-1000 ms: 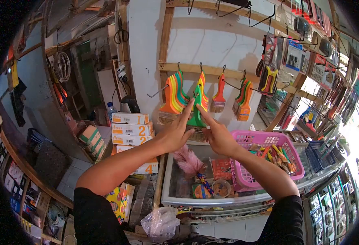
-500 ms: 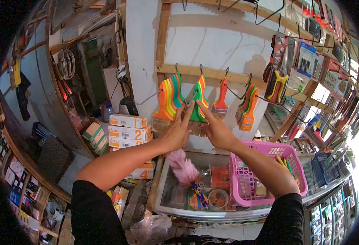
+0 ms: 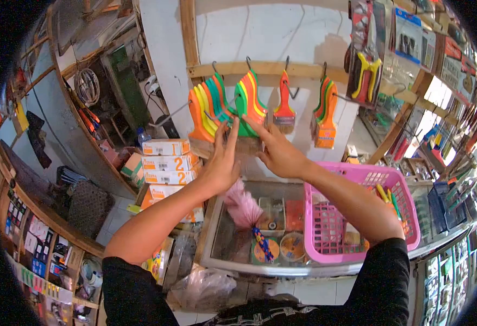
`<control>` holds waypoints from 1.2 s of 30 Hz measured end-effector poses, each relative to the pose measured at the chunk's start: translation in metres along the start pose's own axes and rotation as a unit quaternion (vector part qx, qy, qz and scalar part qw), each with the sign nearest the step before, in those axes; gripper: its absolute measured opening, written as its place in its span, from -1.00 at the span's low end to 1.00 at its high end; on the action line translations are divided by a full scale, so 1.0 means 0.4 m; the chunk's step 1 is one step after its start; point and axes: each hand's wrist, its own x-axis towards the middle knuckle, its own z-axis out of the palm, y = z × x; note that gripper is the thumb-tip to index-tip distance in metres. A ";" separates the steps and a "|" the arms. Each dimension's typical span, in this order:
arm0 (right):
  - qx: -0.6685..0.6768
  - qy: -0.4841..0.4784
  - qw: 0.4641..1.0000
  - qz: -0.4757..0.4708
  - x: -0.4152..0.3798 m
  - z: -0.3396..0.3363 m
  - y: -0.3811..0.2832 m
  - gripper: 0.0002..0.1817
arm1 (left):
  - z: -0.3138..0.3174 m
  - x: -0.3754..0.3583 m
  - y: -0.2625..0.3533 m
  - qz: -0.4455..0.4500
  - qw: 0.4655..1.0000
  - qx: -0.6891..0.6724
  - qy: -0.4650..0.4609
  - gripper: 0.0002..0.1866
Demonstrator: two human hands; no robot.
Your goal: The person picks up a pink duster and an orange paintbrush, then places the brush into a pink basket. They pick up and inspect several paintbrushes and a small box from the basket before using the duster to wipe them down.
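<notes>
Several paintbrushes with orange, yellow and teal handles (image 3: 201,108) hang in a row on a wall hook. Beside them, a second row of paintbrushes has a green-handled paintbrush (image 3: 242,106) at its front. My left hand (image 3: 223,163) is just below and left of the green brush, fingers stretched upward and apart. From the right, my right hand (image 3: 282,155) reaches in with its index finger extended to the green handle's lower part. The bristles are partly hidden behind my fingers. A single red paintbrush (image 3: 284,100) and a group with an orange paintbrush (image 3: 326,122) hang farther right.
A wooden rail (image 3: 276,68) carries the hooks. Below is a glass display case (image 3: 216,244), with a pink feather duster (image 3: 244,206) and a pink plastic basket (image 3: 317,250) on top. Stacked cardboard boxes (image 3: 165,163) stand at the left. Packaged tools (image 3: 366,76) hang at the right.
The view has shifted, so the brushes appear higher and farther left. My index fingertips, close together on the green brush before, are now slightly farther apart and lower on it.
</notes>
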 end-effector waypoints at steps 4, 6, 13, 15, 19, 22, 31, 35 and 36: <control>0.005 -0.052 0.998 0.039 -0.049 -0.029 -0.045 0.18 | -0.044 -0.060 0.075 0.007 1.000 -0.008 -0.021 0.16; -0.021 -0.064 0.997 0.045 -0.082 -0.043 -0.070 0.18 | -0.072 -0.091 0.127 -0.001 0.998 0.022 -0.059 0.12; -0.100 -0.179 0.976 0.077 -0.244 -0.144 -0.195 0.19 | -0.133 -0.215 0.294 0.071 0.990 0.061 -0.106 -0.17; -0.128 -0.221 0.963 0.084 -0.295 -0.184 -0.243 0.15 | -0.133 -0.249 0.339 0.089 0.990 0.038 -0.101 -0.22; -0.167 -0.260 0.942 0.133 -0.404 -0.262 -0.318 0.07 | -0.093 -0.294 0.415 0.106 0.988 0.001 -0.110 -0.29; -0.193 -0.257 0.932 0.170 -0.496 -0.318 -0.347 0.00 | -0.033 -0.300 0.458 0.107 0.983 -0.059 -0.140 -0.34; -0.212 -0.271 0.903 0.256 -0.724 -0.556 -0.287 -0.06 | 0.164 -0.202 0.628 0.142 0.964 -0.177 -0.138 -0.45; -0.198 -0.266 0.907 0.260 -0.828 -0.640 -0.201 -0.09 | 0.245 -0.143 0.722 0.146 0.953 -0.184 -0.190 -0.50; -0.176 -0.269 0.906 0.276 -0.842 -0.661 -0.189 -0.10 | 0.265 -0.126 0.744 0.149 0.949 -0.186 -0.204 -0.50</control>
